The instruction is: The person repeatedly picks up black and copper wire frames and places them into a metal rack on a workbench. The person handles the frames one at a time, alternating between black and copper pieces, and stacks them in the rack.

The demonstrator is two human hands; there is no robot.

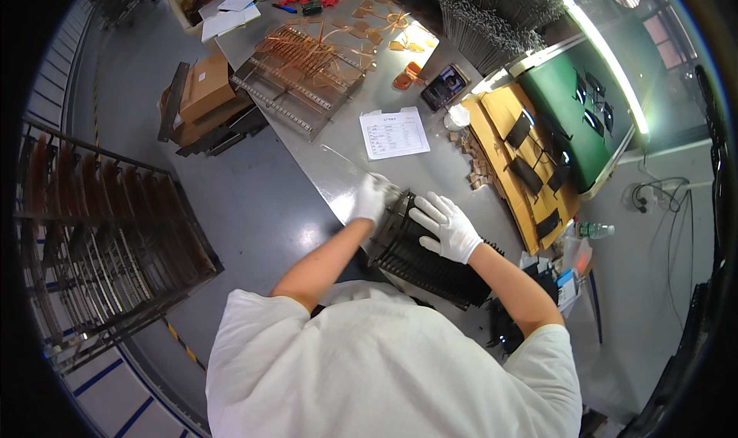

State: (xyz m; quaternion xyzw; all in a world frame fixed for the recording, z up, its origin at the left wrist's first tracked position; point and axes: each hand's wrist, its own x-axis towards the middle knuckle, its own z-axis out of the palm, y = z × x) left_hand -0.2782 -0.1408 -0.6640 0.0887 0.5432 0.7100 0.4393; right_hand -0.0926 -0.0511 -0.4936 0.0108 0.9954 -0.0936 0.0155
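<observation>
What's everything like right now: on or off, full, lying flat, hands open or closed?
Left hand: gloved, blurred; grip unclear
Right hand: gloved, open, resting on the black rack
Black rack: packed with thin pieces
Slotted rack: partly filled
Phone: screen lit
Tube light: on
Printed sheet: lying flat

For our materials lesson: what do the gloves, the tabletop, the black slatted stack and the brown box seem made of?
Gloves: probably fabric, matt white, hugging the fingers.
Tabletop: likely metal, smooth grey, showing bright glare.
Black slatted stack: metal or plastic; its dark slats leave that open.
Brown box: seemingly cardboard, matt, with flat tan panels.
</observation>
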